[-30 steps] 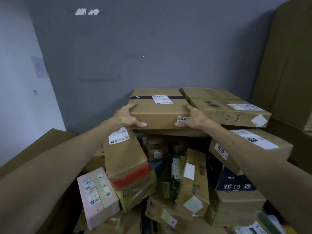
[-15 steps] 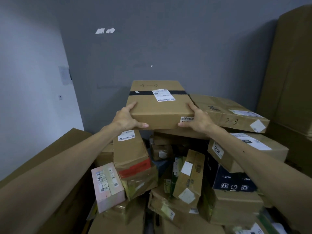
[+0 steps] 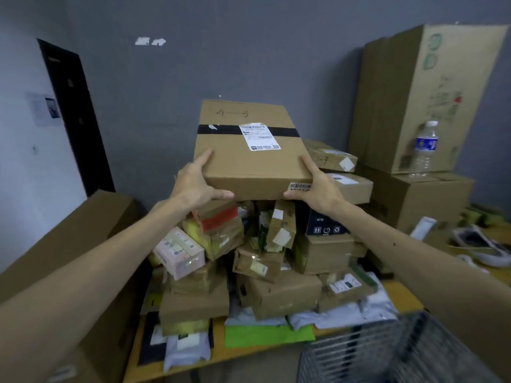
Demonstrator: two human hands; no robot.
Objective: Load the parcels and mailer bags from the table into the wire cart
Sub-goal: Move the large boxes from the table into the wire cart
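Note:
A flat brown parcel [image 3: 249,158] with a black tape band and a white label is lifted above the heap, tilted up at its far end. My left hand [image 3: 196,183] grips its near left corner and my right hand [image 3: 318,186] grips its near right corner. Below it a pile of cardboard parcels [image 3: 279,291] rests on the wooden table [image 3: 232,355], among them a pink box [image 3: 179,252]. White and green mailer bags [image 3: 269,334] lie along the table's front. The wire cart [image 3: 387,352] shows at the bottom right.
Large cartons [image 3: 420,100] are stacked at the back right with a water bottle [image 3: 424,147] on one. A big brown carton [image 3: 72,244] stands at the left below a dark doorway [image 3: 74,120]. Shoes [image 3: 481,244] lie on the table's right end.
Both hands have lifted the flat parcel off the stack and drawn it toward me. The view has pulled back, so the table front and the wire cart have come into sight.

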